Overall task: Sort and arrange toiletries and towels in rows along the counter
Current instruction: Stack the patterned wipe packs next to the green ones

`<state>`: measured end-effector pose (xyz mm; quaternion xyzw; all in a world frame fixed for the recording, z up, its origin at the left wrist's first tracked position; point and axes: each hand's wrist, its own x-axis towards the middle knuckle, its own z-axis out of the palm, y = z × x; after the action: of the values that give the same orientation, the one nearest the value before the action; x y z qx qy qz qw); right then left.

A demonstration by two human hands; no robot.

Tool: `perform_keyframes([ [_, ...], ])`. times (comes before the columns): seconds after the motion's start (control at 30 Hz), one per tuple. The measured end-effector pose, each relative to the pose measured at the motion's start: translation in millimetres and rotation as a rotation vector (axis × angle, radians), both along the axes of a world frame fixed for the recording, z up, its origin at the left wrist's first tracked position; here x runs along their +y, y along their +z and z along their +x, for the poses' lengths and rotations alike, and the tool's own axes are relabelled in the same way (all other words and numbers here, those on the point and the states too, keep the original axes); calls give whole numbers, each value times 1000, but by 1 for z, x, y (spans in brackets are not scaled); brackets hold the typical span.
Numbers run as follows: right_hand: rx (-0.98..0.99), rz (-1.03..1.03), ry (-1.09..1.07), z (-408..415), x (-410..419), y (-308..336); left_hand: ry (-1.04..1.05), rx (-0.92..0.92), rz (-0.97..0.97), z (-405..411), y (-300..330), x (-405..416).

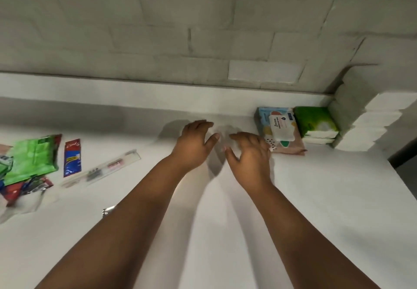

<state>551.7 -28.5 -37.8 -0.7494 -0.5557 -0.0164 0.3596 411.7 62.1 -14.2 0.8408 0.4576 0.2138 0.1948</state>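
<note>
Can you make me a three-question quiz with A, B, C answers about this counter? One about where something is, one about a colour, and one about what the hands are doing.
1. Where is the wet wipes pack?
A. In the left hand
B. Beside the green tissue pack, near the right corner
C. On the pile at the left

2. What colour is the big pouch at the left?
A. Green
B. Yellow
C. Black

3. What are the two hands doing?
A. Gripping a towel
B. Holding nothing, fingers loosely spread
C. Pinching the toothbrush

Answers:
1 B, it lies against the green tissue pack by the stacked white towels.
2 A, its wrapper is bright green.
3 B, the left hand and right hand hover over bare counter, and the toothbrush pack lies apart.
</note>
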Motion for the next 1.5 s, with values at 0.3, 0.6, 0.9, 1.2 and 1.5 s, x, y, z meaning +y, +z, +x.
perform_keyframes([
  [0.3,78,-155,235,-92,30,33,190,-113,43,-112,18,-2],
  [0.6,112,-212,428,-220,70,47,328,-138,8,-234,26,14],
  [0.9,105,-283,550,-339,112,43,487,-148,15,-386,27,38],
  [1.2,38,-349,680,-450,173,42,620,-108,-23,-502,18,67],
  [1.5,-123,-448,700,-500,239,34,708,-21,-50,-542,9,91],
])
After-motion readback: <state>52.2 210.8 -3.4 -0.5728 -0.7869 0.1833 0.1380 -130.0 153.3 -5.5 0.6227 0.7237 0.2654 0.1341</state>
